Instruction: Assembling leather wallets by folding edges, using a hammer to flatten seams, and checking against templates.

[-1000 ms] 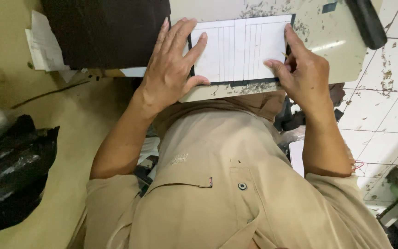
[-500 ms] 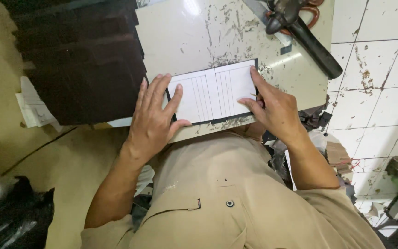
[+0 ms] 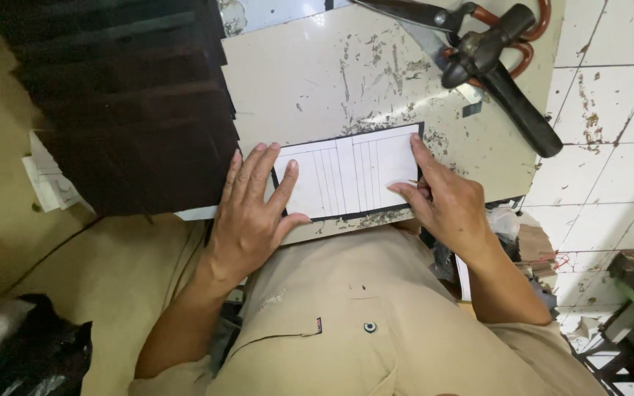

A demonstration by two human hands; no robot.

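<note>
- Head view, only one on offer, looking straight down over a tan shirt point(image 3: 376, 330) at a scuffed cream worktop point(image 3: 332, 66).
- White ruled template card point(image 3: 346, 174) lying flat near the front edge of the worktop, sat on top of a thin dark sheet point(image 3: 354, 214) that peeks out as a black border all round.
- Left hand point(image 3: 251, 213) spread wide and flat, palm down, fingertips pinning the card's left end; nothing gripped, just pressing.
- Right hand point(image 3: 445, 202) mostly open too, index finger stretched along the card's right edge, thumb resting on the lower right corner; pressing, not pinching. Whether anything small is tucked under the curled fingers: can't tell.
- Handling guess: card looks light and thin, probably stiffish like pattern board, so easy to skid on the sheet beneath if pressure comes off. Dark sheet looks floppy and thin, likely leather or similar, though hard to say for sure.
- Best grip, judging from this: flat pressure at both short ends to keep the two layers lined up, or a pinch at a corner through both layers to lift them together. Middle grab likely to bow the card.
- Stack of dark sheets point(image 3: 133, 103) fanned out just left of the card, nearly touching the left fingers.
- Heavy black-handled tool point(image 3: 500, 73) up at the far right of the worktop, well apart from both hands.
- Dirty white tiled floor point(image 3: 610, 110) off to the right, black bag point(image 3: 31, 352) bottom left.
</note>
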